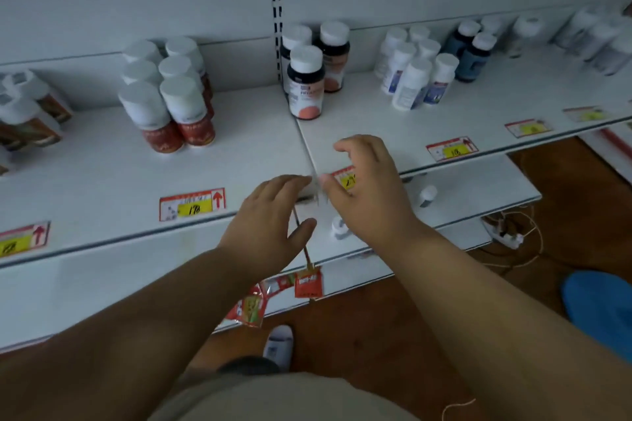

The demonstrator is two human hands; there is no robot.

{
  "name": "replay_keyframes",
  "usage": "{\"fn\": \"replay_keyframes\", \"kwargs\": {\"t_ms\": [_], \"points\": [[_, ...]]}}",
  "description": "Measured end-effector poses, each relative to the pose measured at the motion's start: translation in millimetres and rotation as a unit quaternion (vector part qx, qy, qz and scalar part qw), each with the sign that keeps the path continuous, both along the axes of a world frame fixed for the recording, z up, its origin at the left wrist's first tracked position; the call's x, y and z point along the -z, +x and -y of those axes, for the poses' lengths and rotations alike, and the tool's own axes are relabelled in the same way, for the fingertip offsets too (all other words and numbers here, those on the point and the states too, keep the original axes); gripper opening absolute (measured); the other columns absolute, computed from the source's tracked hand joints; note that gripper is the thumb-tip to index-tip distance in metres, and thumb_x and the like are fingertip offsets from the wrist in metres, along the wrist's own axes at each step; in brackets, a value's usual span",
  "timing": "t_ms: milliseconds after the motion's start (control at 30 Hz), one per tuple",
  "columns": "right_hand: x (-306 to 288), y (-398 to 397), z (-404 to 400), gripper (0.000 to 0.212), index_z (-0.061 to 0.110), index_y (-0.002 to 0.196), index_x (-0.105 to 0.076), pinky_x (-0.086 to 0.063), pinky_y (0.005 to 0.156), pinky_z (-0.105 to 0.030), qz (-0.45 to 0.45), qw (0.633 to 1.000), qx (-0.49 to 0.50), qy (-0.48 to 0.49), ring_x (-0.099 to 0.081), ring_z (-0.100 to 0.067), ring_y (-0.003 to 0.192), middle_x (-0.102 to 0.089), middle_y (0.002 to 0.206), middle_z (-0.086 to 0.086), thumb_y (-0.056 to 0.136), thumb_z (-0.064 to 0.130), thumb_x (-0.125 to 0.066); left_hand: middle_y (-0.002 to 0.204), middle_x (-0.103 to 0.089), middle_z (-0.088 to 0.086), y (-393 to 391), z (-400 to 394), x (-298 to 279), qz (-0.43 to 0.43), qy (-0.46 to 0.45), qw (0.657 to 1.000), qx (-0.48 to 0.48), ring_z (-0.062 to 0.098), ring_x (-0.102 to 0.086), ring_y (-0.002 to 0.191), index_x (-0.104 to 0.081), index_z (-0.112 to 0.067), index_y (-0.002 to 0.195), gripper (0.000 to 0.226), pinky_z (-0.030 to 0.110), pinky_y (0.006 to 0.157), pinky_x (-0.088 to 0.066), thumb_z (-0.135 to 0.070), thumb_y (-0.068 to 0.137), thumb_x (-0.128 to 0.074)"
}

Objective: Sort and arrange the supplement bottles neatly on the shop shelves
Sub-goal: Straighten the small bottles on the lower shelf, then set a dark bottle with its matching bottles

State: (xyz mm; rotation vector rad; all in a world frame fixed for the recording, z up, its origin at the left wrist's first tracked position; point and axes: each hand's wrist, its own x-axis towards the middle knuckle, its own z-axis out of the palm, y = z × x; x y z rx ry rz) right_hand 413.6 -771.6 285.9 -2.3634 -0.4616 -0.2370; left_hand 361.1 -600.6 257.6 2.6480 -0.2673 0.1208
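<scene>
The long white metal shelf [393,133] carries the supplement bottles in groups. Six white-capped bottles with red labels [167,92] stand left of the seam, three dark bottles with pink labels [313,68] just right of it, and all-white bottles [415,68] farther right. Both hands hover over the shelf's front edge, holding nothing: the left hand [270,215] flat with straight fingers, the right hand [369,195] loosely curled above a red-and-yellow price tag [345,178].

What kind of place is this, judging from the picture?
Most likely a small shop or pharmacy. White shelves hold grouped supplement bottles, and price tags sit along the shelf edges. Both hands hold nothing.
</scene>
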Motion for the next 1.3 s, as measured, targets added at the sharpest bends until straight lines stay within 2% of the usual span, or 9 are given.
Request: {"fn": "replay_keyframes", "kwargs": {"t_ms": [67,133,367,500,667,867,1033,1200,1300], "points": [[6,-22,11,0.040,0.014,0.127,-0.052,-0.046,0.097,-0.032,-0.014,1.000,-0.002,0.022,-0.051,-0.019,0.117,-0.050,0.129,-0.004,0.091,0.028,-0.065,0.142,-0.049,-0.002,-24,6,2,0.002,0.000,1.000,-0.011,0.017,-0.042,0.130,-0.043,-0.023,0.142,0.056,0.023,0.105,-0.027,-0.037,0.091,-0.061],[14,-42,23,0.038,0.018,0.126,-0.052,-0.046,0.095,-0.035,-0.033,0.999,0.004,-0.001,-0.049,-0.019,0.116,-0.051,0.127,-0.003,0.092,0.030,-0.062,0.142,-0.048,-0.004,-43,15,8,-0.007,0.007,1.000,0.002,0.015,-0.043,0.129,-0.042,-0.026,0.143,0.056,0.022,0.103,-0.028,-0.037,0.092,-0.060],[66,-75,36,0.042,0.018,0.129,-0.048,-0.042,0.090,-0.038,-0.100,0.993,0.063,-0.031,-0.046,-0.022,0.115,-0.049,0.129,-0.005,0.093,0.035,-0.060,0.148,-0.042,-0.001,-44,22,58,-0.106,0.051,0.992,0.052,0.020,-0.043,0.132,-0.032,-0.027,0.148,0.065,0.038,0.110,-0.037,-0.039,0.091,-0.060],[131,-62,26,0.037,0.015,0.122,-0.052,-0.046,0.091,-0.044,-0.104,0.989,0.104,0.024,-0.051,-0.024,0.108,-0.052,0.121,-0.009,0.090,0.028,-0.065,0.150,-0.041,-0.001,-10,15,123,-0.144,0.036,0.988,0.051,0.020,-0.044,0.132,-0.032,-0.028,0.148,0.064,0.042,0.109,-0.040,-0.039,0.091,-0.062],[259,-23,0,0.039,0.019,0.124,-0.052,-0.047,0.092,-0.034,-0.125,0.979,0.149,0.064,-0.053,-0.020,0.109,-0.049,0.125,-0.005,0.089,0.026,-0.068,0.152,-0.037,-0.003,49,-2,226,-0.122,0.047,0.991,0.036,0.019,-0.041,0.135,-0.030,-0.032,0.148,0.064,0.047,0.109,-0.039,-0.041,0.092,-0.060],[378,50,-46,0.053,0.019,0.136,-0.046,-0.041,0.096,-0.027,-0.119,0.980,0.148,0.057,-0.053,-0.023,0.117,-0.046,0.133,-0.010,0.089,0.027,-0.068,0.146,-0.039,-0.009,114,-32,311,-0.071,-0.022,0.997,-0.021,0.010,-0.042,0.132,-0.034,-0.034,0.145,0.054,0.042,0.109,-0.040,-0.038,0.095,-0.056],[429,115,-78,0.063,0.022,0.138,-0.040,-0.046,0.092,-0.031,-0.060,0.981,0.162,0.091,-0.056,-0.030,0.109,-0.049,0.125,-0.013,0.084,0.025,-0.072,0.151,-0.036,-0.008,163,-50,349,-0.036,0.007,0.999,-0.020,0.012,-0.039,0.135,-0.031,-0.033,0.146,0.054,0.044,0.109,-0.040,-0.045,0.097,-0.049],[453,173,-103,0.080,0.036,0.150,-0.024,-0.044,0.103,-0.049,-0.054,0.981,0.163,0.095,-0.046,-0.039,0.126,-0.033,0.147,-0.017,0.087,0.027,-0.071,0.151,-0.036,-0.007,186,-63,370,-0.025,0.014,0.999,-0.028,0.012,-0.042,0.133,-0.032,-0.033,0.146,0.050,0.035,0.106,-0.042,-0.047,0.099,-0.041],[465,190,-114,0.069,0.032,0.147,-0.033,-0.051,0.090,-0.047,-0.037,0.986,0.138,0.089,-0.056,-0.031,0.106,-0.043,0.131,-0.012,0.088,0.018,-0.065,0.151,-0.036,-0.005,189,-67,378,-0.038,0.002,0.999,-0.021,0.011,-0.042,0.133,-0.032,-0.030,0.147,0.050,0.031,0.105,-0.040,-0.046,0.100,-0.037]]}}
